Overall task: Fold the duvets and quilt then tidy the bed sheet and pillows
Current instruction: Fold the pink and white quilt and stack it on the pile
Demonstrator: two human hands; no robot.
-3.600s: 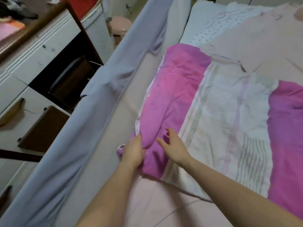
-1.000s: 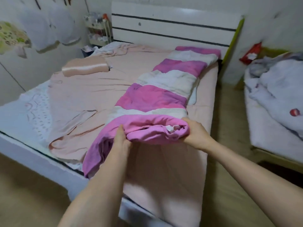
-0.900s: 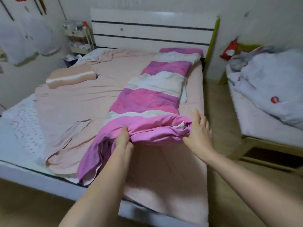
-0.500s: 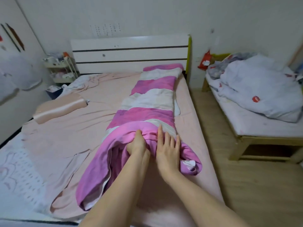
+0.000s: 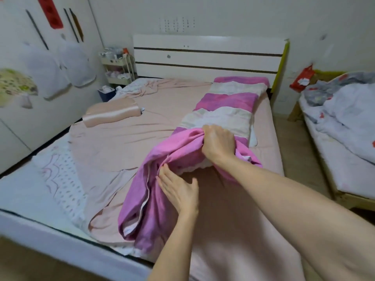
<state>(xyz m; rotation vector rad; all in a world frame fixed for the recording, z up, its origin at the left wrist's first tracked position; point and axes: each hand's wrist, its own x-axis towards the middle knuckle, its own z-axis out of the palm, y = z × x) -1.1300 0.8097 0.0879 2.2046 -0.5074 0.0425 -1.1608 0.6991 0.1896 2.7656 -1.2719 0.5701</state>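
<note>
Bed [image 5: 207, 61] with a white, dark-striped headboard fills mid-frame under a wrinkled pink bed sheet [image 5: 125, 142]. Along its right half a pink-and-cream striped duvet [image 5: 225, 116], folded into a long strip, runs toward the headboard. Left of centre lies a peach pillow [image 5: 111, 114]. The right hand [image 5: 218, 142] grips the duvet's bunched near end, fingers curled into the cloth. The left hand [image 5: 178, 191] rests flat against its lower folds, fingers straight. No writing is readable anywhere.
</note>
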